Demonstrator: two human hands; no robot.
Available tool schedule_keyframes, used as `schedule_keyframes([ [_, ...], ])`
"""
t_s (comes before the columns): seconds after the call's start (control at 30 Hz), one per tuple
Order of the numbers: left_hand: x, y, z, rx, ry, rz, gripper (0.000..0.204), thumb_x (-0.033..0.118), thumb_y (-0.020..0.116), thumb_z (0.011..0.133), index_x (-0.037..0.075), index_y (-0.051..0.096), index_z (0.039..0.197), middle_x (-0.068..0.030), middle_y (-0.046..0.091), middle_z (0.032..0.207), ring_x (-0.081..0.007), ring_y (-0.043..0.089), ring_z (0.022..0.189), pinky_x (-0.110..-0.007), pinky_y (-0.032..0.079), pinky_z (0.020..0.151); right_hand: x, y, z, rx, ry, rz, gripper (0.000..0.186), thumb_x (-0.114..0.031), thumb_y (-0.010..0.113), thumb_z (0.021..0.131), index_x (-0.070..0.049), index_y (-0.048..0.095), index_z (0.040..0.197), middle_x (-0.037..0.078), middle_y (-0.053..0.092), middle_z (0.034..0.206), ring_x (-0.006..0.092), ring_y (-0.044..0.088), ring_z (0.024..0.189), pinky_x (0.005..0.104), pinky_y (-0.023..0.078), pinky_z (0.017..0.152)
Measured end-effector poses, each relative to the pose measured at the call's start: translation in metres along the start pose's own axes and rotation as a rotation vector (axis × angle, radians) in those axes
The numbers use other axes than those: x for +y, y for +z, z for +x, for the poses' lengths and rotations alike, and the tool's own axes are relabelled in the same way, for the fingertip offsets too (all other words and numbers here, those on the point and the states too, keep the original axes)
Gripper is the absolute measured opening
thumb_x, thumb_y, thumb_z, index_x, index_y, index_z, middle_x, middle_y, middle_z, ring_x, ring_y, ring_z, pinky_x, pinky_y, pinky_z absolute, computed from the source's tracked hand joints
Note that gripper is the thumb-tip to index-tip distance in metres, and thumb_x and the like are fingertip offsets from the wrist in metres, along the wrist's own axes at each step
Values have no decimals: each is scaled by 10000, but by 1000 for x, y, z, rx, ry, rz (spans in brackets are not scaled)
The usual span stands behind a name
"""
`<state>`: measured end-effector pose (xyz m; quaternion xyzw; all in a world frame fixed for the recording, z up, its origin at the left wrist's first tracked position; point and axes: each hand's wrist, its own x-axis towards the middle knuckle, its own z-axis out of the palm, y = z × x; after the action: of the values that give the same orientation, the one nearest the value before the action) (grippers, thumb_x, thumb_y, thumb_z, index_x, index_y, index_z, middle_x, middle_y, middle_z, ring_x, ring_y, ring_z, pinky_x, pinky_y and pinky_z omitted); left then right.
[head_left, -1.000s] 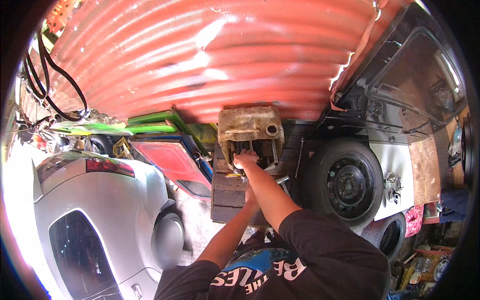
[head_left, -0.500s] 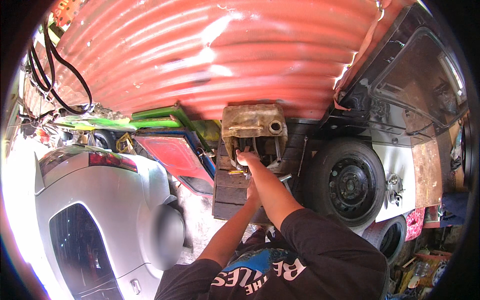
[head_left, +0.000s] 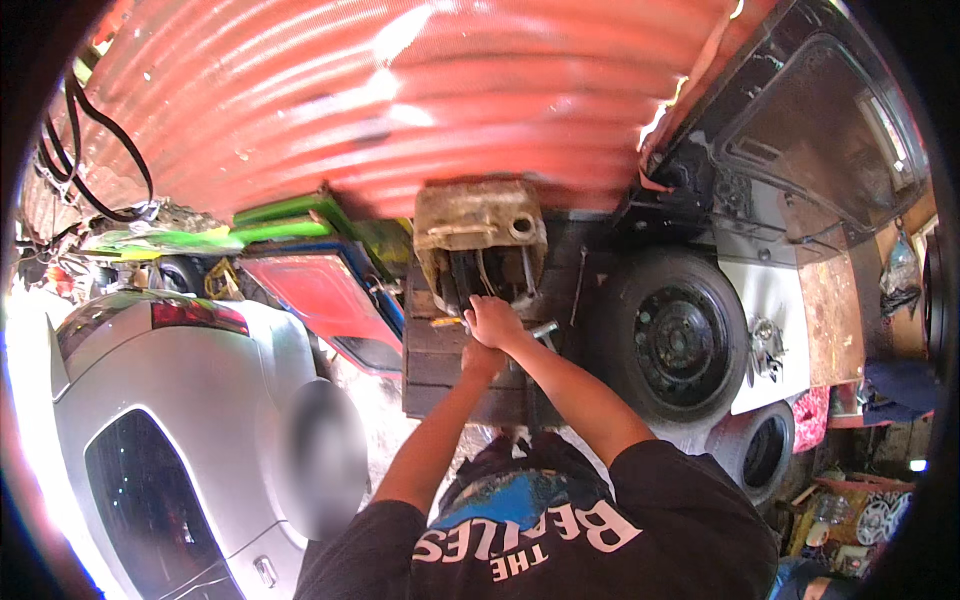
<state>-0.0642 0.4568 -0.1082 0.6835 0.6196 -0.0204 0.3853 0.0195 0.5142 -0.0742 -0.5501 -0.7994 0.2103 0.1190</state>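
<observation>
A grimy, open-fronted metal housing with a round hole in its top sits on a dark wooden bench. Just in front of its opening, my right hand has its fingers curled closed; my left hand is closed just below it, partly covered by it. What they grip is hidden. A small yellow-orange tool lies beside my hands on the left, a T-shaped metal tool is to their right, and a long thin wrench lies farther right.
A silver car stands at left, coloured panels lean behind it. A wheel, loose tyre and black panel with glass are at right. Red corrugated sheet forms the back; black belts hang left.
My right hand has drawn back a little out of the housing's opening, down toward my left hand and me. The whole view has shifted slightly, with the bench appearing higher and farther left.
</observation>
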Motion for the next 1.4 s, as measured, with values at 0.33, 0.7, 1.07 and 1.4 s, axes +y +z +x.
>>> schedule_keyframes([
  [0.33,3,32,-22,242,325,485,747,336,502,918,43,177,1523,-215,158,1582,-369,93,1476,-468,83,1203,6,19,-84,260,-9,136,367,-241,472,950,22,538,1198,231,536,1255,381,501,1207,439,411,1032],
  [0.7,-13,89,-1,-56,41,359,466,107,615,783,22,532,1233,-184,603,1232,-348,562,1193,-486,515,914,81,51,-151,-284,615,-96,373,-350,558,916,-33,618,1105,176,655,1143,343,640,1071,463,528,870],
  [1.07,0,92,12,-118,110,434,809,203,665,819,94,249,1505,-185,334,1518,-365,473,1292,-479,477,983,72,85,-141,-539,800,-132,534,-542,547,916,-94,670,1180,97,667,1192,256,652,1095,389,545,858],
  [1.4,-1,97,18,-127,36,337,862,347,677,833,118,216,1525,-167,283,1549,-368,433,1318,-491,445,1006,80,132,-151,-256,944,86,429,-398,642,866,-40,581,1095,185,680,1084,324,682,990,454,553,842],
])
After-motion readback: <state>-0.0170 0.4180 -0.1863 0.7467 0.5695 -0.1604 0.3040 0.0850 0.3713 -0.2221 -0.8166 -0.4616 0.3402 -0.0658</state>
